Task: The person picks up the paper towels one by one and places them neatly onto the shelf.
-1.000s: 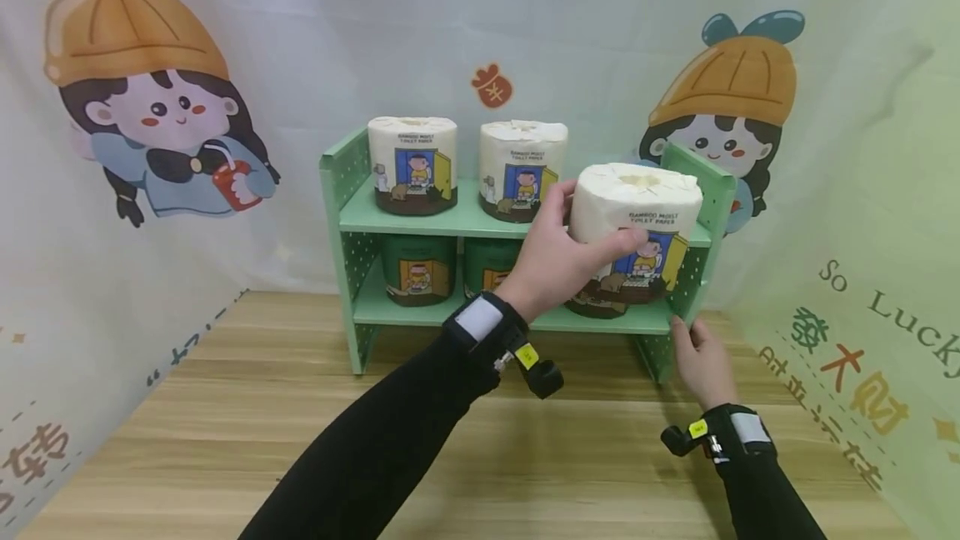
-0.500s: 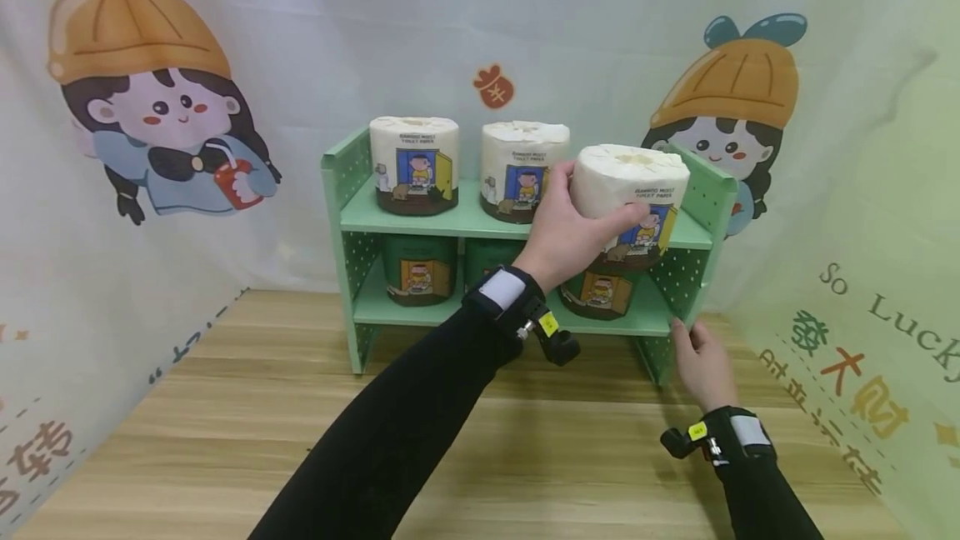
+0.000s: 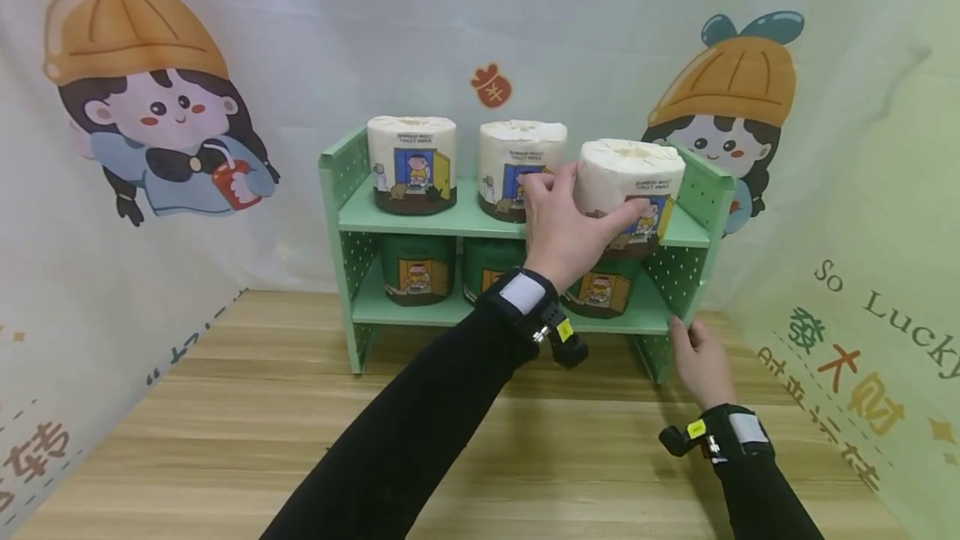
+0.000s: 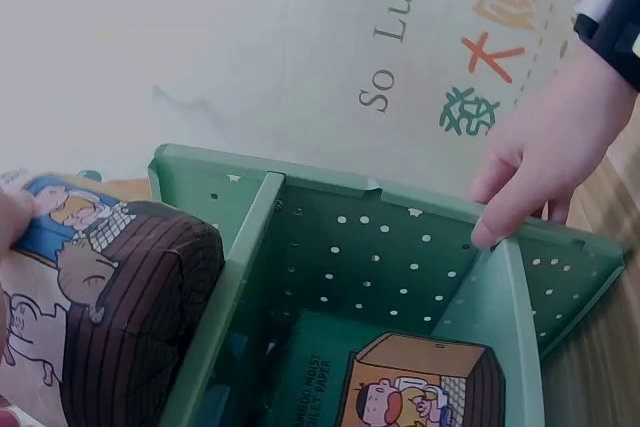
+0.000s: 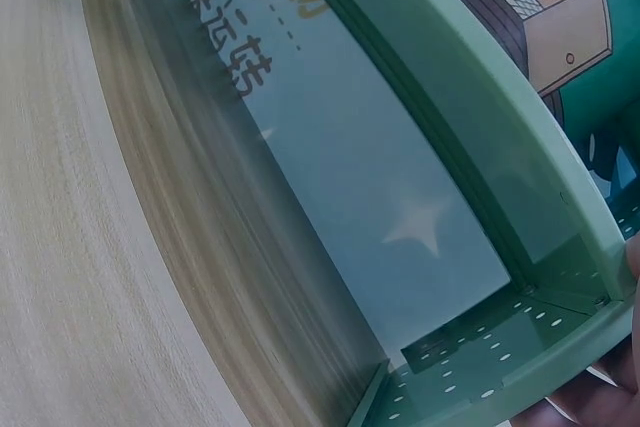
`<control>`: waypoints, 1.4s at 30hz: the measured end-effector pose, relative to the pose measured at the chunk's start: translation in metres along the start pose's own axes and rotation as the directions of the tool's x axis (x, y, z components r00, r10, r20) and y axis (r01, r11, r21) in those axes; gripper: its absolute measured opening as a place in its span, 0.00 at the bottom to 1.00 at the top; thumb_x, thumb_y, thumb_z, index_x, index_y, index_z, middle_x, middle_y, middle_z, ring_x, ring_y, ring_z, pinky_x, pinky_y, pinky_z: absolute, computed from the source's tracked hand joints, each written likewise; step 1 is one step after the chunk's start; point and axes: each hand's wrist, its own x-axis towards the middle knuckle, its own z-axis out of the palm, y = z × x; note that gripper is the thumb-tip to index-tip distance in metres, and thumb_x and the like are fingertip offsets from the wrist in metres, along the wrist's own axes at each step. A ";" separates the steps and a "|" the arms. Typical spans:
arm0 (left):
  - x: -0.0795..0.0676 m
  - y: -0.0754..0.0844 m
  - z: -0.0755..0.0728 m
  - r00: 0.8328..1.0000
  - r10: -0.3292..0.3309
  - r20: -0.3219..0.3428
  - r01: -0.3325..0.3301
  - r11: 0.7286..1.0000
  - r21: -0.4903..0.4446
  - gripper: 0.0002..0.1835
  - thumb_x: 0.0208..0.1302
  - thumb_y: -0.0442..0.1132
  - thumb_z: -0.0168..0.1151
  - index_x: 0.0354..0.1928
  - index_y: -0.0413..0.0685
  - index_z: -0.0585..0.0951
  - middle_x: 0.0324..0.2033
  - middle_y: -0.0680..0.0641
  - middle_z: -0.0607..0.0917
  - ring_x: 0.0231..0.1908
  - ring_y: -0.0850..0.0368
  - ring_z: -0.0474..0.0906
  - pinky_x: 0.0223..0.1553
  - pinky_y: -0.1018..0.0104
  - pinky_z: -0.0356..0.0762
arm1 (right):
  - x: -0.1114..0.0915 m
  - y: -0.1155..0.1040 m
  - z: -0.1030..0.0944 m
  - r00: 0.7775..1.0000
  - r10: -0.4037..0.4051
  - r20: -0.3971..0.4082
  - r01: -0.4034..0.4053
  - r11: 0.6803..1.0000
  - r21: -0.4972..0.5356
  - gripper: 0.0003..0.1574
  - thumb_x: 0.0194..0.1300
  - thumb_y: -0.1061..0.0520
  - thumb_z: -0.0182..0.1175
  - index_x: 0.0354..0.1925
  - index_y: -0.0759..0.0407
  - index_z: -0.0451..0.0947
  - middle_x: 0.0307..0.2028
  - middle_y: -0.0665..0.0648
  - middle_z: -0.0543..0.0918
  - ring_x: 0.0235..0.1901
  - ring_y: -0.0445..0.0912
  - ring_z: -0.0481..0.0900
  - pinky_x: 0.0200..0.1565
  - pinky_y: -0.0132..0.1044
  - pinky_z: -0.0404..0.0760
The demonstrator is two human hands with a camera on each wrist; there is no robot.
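Note:
My left hand (image 3: 566,227) grips a white-wrapped toilet paper roll (image 3: 630,169) from its left side, thumb across the printed front. The roll is upright with a slight tilt, over the right part of the upper tier of a green two-tier shelf (image 3: 450,230). In the left wrist view, the brown-banded lower end of the toilet paper roll (image 4: 140,297) is close by the upper board's edge. Low on the shelf's right side panel, my right hand (image 3: 703,361) pinches the front edge between thumb and fingers. Only its fingertips (image 5: 590,402) show in the right wrist view.
Two white toilet paper rolls stand on the upper tier, one at left (image 3: 411,165) and one in the middle (image 3: 517,148). Below are dark green rolls (image 3: 418,269), partly hidden by my left arm. The shelf stands on a wooden table (image 3: 225,407) before a printed cloth backdrop (image 3: 337,48).
My left hand has moved the toilet paper roll up and back toward the upper tier, slowing in the last half second. The right hand has stayed on the shelf's side panel.

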 end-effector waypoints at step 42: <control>0.000 -0.013 0.016 0.964 -0.057 0.260 0.125 0.960 -0.252 0.29 0.68 0.38 0.64 0.67 0.42 0.67 0.63 0.44 0.73 0.58 0.61 0.70 0.56 0.72 0.72 | -0.002 0.002 0.001 1.000 0.000 0.000 0.000 1.000 0.003 0.33 0.80 0.39 0.40 0.63 0.63 0.71 0.50 0.68 0.79 0.42 0.56 0.72 0.37 0.48 0.72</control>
